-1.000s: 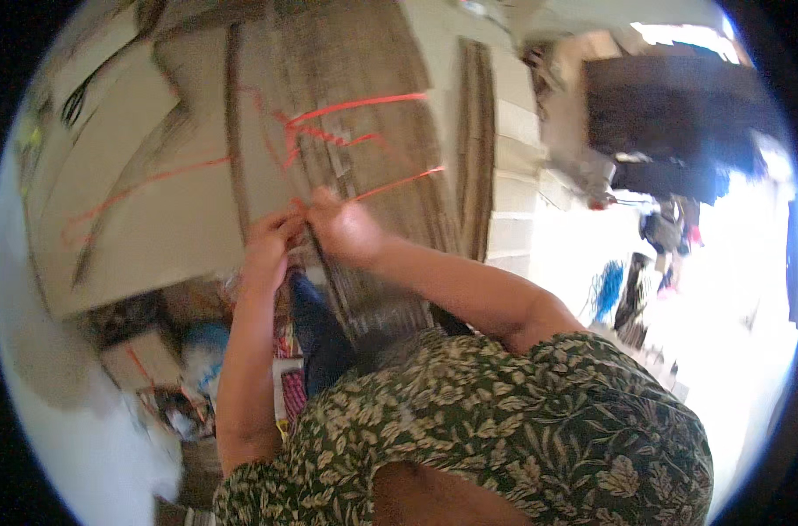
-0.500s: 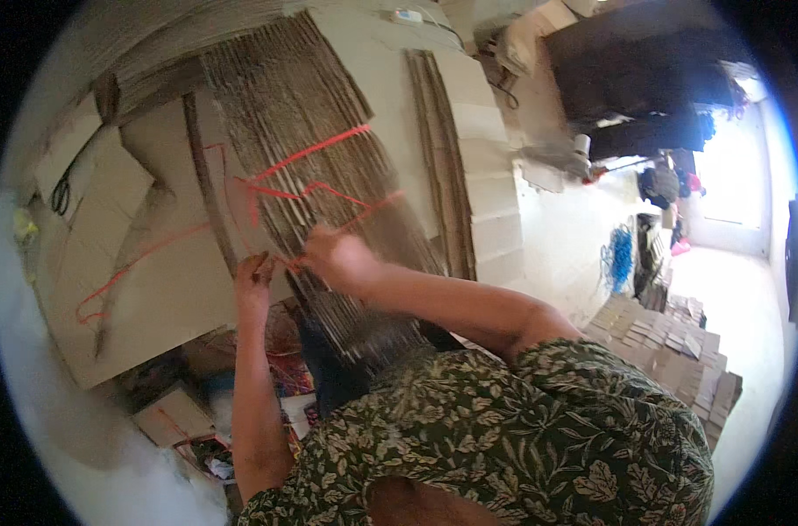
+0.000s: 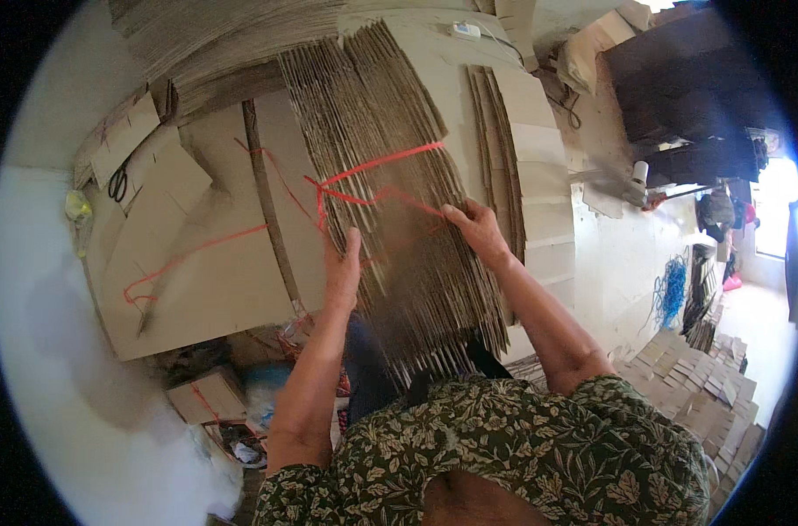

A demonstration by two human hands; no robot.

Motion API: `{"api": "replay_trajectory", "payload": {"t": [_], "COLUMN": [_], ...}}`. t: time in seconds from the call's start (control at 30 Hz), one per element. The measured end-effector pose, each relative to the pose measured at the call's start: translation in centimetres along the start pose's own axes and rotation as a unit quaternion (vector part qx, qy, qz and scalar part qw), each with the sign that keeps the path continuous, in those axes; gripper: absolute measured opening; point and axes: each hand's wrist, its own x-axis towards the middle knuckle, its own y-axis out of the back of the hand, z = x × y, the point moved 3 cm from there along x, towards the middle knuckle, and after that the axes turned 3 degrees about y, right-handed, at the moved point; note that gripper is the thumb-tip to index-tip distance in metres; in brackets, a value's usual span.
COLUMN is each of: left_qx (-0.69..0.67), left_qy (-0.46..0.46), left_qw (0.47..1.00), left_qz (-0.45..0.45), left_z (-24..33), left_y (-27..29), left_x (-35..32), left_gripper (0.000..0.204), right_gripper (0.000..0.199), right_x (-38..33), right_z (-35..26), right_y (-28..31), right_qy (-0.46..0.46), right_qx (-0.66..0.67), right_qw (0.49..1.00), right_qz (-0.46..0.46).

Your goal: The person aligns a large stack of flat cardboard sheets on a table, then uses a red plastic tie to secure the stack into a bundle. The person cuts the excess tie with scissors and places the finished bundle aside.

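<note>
In front of me lies a thick bundle of cardboard sheets [image 3: 364, 96] with their edges facing up. A red plastic strap [image 3: 390, 158] crosses its top, and a knot sits near the bundle's left side. My left hand [image 3: 341, 267] holds the bundle's left side, its thumb up along the edges and its other fingers mostly hidden. On the opposite side my right hand [image 3: 481, 233] grips the bundle's edge, thumb on top, beside a loose, wavy length of red strap. Part of the bundle's middle looks blurred.
A flat cardboard sheet [image 3: 215, 289] with another red strap lies to the left. Black-handled scissors [image 3: 117, 184] rest on cardboard pieces beyond it. More cardboard stacks [image 3: 495, 158] stand at right, and blue string [image 3: 671, 289] hangs farther off. A pile of cardboard pieces [image 3: 688, 386] lies lower right.
My hands were close together at the strap by the bundle's left side. Now they are apart, one on each side of the bundle. The view has shifted, so the scene sits farther right.
</note>
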Motion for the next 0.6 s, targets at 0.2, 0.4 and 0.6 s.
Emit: {"api": "replay_trajectory", "payload": {"t": [0.2,0.4,0.6], "left_qx": [0.060,0.105,0.140], "left_qy": [-0.065,-0.129,-0.117], "left_qw": [0.996,0.984,0.983], "left_qz": [-0.005,-0.066,0.029], "left_z": [1.3,-0.8,1.6], "left_y": [-2.7,-0.7,-2.9], "left_x": [-0.2,2.9,1.5], "left_gripper": [0.065,0.073,0.077], "right_gripper": [0.056,0.053,0.081], "right_x": [-0.8,0.2,1.9], "right_z": [2.3,0.9,1.3], "right_y": [1.7,0.4,0.3], "right_qy": [-0.034,-0.032,0.122], "right_qx": [-0.126,-0.191,-0.391], "right_qw": [0.988,0.976,0.899], "right_qz": [0.084,0.102,0.158]}}
